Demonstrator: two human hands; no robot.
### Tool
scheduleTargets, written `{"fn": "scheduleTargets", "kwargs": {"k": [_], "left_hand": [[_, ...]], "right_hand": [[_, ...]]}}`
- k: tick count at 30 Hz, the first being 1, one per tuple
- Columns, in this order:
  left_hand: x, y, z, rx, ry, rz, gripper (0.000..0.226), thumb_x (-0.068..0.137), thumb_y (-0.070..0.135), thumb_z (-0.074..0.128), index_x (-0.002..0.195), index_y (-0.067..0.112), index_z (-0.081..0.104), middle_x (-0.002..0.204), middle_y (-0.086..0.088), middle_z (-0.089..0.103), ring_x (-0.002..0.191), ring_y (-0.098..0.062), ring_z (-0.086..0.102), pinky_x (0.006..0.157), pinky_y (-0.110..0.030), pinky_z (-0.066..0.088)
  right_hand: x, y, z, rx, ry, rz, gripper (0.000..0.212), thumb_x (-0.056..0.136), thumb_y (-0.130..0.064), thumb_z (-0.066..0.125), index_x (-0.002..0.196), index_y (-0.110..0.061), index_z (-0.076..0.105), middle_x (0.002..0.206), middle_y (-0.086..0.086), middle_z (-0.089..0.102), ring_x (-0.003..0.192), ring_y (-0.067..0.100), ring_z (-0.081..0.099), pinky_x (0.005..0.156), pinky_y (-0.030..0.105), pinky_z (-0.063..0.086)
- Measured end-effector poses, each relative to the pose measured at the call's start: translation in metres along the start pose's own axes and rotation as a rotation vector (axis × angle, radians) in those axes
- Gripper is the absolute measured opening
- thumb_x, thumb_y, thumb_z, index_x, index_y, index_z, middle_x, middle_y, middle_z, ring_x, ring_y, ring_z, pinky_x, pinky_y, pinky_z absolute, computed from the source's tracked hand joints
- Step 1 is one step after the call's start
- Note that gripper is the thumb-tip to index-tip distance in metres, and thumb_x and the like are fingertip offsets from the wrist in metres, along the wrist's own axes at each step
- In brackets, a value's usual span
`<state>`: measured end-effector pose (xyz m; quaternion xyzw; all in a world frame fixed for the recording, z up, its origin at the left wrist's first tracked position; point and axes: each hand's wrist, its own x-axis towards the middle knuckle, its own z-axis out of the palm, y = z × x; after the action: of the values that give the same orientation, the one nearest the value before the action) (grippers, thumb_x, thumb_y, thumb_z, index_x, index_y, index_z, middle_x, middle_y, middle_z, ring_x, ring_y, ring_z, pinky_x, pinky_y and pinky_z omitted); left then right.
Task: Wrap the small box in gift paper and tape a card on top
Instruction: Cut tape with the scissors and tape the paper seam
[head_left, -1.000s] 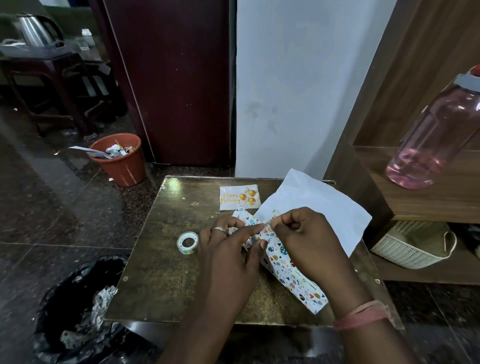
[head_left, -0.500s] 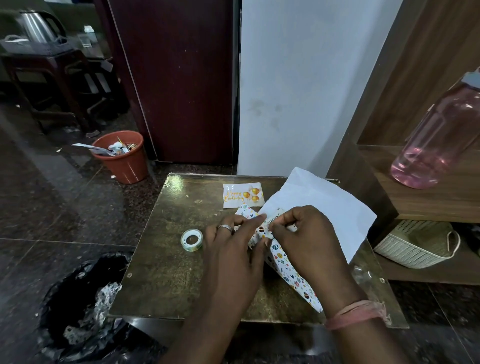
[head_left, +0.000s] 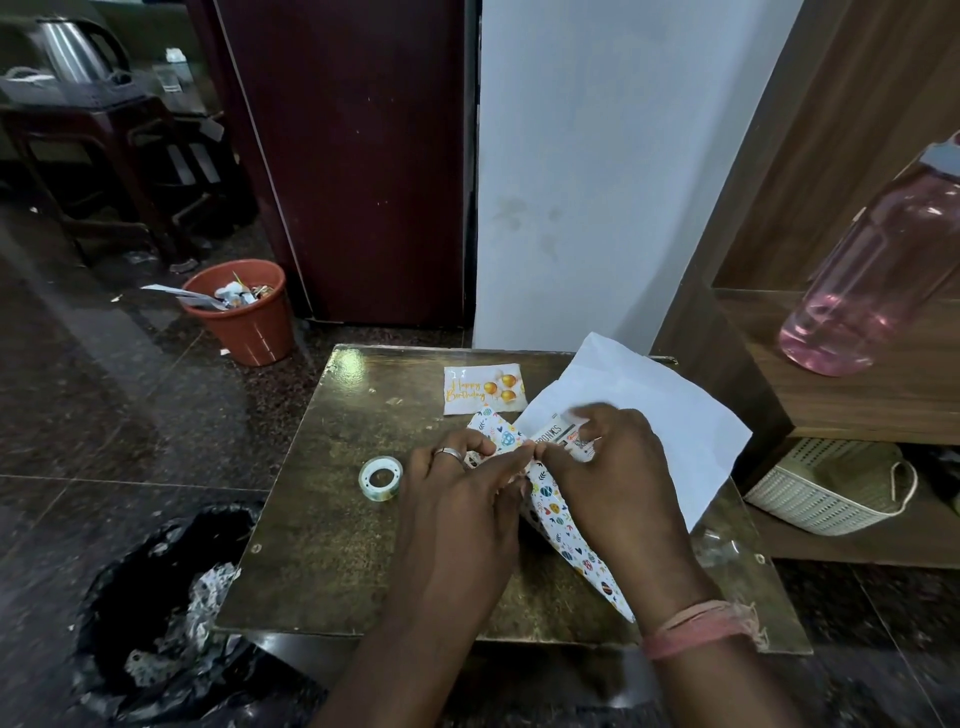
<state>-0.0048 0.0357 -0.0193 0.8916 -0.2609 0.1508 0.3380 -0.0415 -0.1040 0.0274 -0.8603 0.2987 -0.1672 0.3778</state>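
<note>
Head view: your left hand (head_left: 457, 499) pinches paper (head_left: 558, 512), right hand (head_left: 605, 462) grips box (head_left: 563, 440), mid-table toward right edge. Loose fold could slip, box still peeking out. Card (head_left: 483, 389) waits near far edge.

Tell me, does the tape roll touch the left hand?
Apart. The head view shows bare table between the tape roll and the left hand.
</note>
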Motion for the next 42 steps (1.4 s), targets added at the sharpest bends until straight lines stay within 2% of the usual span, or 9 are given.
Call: {"fn": "scheduleTargets", "kwargs": {"k": [3,10,16,20,26,31,34,37,42], "left_hand": [[0.000,0.000,0.000,0.010,0.002,-0.010,0.040,0.087,0.028,0.077,0.124,0.043,0.072,0.119,0.008,0.059,0.107,-0.018,0.044,0.090,-0.030,0.039],[-0.002,-0.001,0.000,-0.031,-0.015,-0.027,0.039,0.087,0.030,0.079,0.124,0.042,0.072,0.120,0.008,0.058,0.107,-0.017,0.042,0.089,-0.035,0.045],[-0.001,-0.005,-0.003,-0.145,0.014,-0.011,0.036,0.089,0.038,0.068,0.125,0.041,0.072,0.120,0.012,0.053,0.113,-0.012,0.042,0.092,-0.024,0.036],[-0.001,-0.009,-0.004,-0.164,-0.004,0.003,0.036,0.086,0.044,0.072,0.121,0.042,0.073,0.121,0.017,0.050,0.115,-0.010,0.043,0.093,-0.021,0.036],[0.000,-0.007,-0.005,-0.180,-0.020,-0.003,0.046,0.080,0.069,0.064,0.118,0.046,0.073,0.121,0.016,0.052,0.112,-0.010,0.042,0.092,-0.025,0.041],[-0.002,-0.001,-0.005,-0.168,-0.031,-0.003,0.048,0.077,0.073,0.066,0.117,0.048,0.073,0.127,0.014,0.052,0.118,-0.017,0.044,0.094,-0.040,0.049],[-0.008,0.005,-0.004,-0.182,-0.064,0.055,0.046,0.077,0.072,0.068,0.117,0.049,0.072,0.131,0.017,0.051,0.123,-0.013,0.038,0.101,-0.028,0.042],[-0.011,0.011,-0.003,-0.197,-0.134,0.131,0.048,0.078,0.072,0.069,0.121,0.050,0.070,0.141,0.018,0.048,0.132,-0.003,0.027,0.111,-0.009,0.019],[-0.014,0.019,-0.003,-0.135,-0.206,0.218,0.042,0.088,0.064,0.066,0.128,0.052,0.065,0.152,0.020,0.044,0.137,-0.014,0.032,0.113,-0.013,0.010]], "right_hand": [[-0.001,-0.001,-0.005,0.024,-0.012,0.029,0.058,0.085,-0.029,0.080,0.136,-0.029,0.052,0.123,-0.001,0.054,0.121,0.019,0.050,0.104,0.038,0.044],[0.001,0.003,-0.002,0.022,0.059,-0.016,0.020,0.093,-0.015,0.069,0.108,-0.028,0.066,0.113,-0.001,0.059,0.113,0.020,0.057,0.096,0.032,0.046],[0.005,0.015,-0.022,-0.054,0.391,-0.057,0.029,0.091,-0.018,0.068,0.117,-0.030,0.066,0.129,0.000,0.054,0.126,0.030,0.043,0.106,0.048,0.033],[0.013,0.029,-0.036,-0.186,0.368,0.023,0.053,0.090,-0.023,0.069,0.140,-0.027,0.053,0.149,0.003,0.050,0.143,0.031,0.033,0.117,0.055,0.017],[0.013,0.028,-0.045,-0.257,0.205,0.092,0.040,0.093,-0.017,0.062,0.129,-0.034,0.057,0.103,-0.012,0.069,0.124,0.025,0.051,0.106,0.046,0.022],[0.018,0.028,-0.051,-0.263,0.162,0.135,0.063,0.091,-0.030,0.073,0.147,-0.032,0.044,0.157,0.005,0.034,0.145,0.034,0.023,0.114,0.054,0.023],[0.020,0.043,-0.048,-0.232,0.145,0.187,0.078,0.090,-0.032,0.075,0.155,-0.031,0.031,0.167,0.007,0.018,0.152,0.033,0.013,0.117,0.058,0.019],[0.024,0.054,-0.049,-0.097,0.150,0.223,0.078,0.087,-0.031,0.077,0.152,-0.032,0.034,0.148,0.006,0.049,0.140,0.037,0.041,0.114,0.060,0.032],[0.027,0.055,-0.046,-0.037,0.176,0.200,0.052,0.087,-0.026,0.076,0.131,-0.037,0.051,0.106,-0.007,0.065,0.113,0.031,0.060,0.102,0.057,0.045]]}}
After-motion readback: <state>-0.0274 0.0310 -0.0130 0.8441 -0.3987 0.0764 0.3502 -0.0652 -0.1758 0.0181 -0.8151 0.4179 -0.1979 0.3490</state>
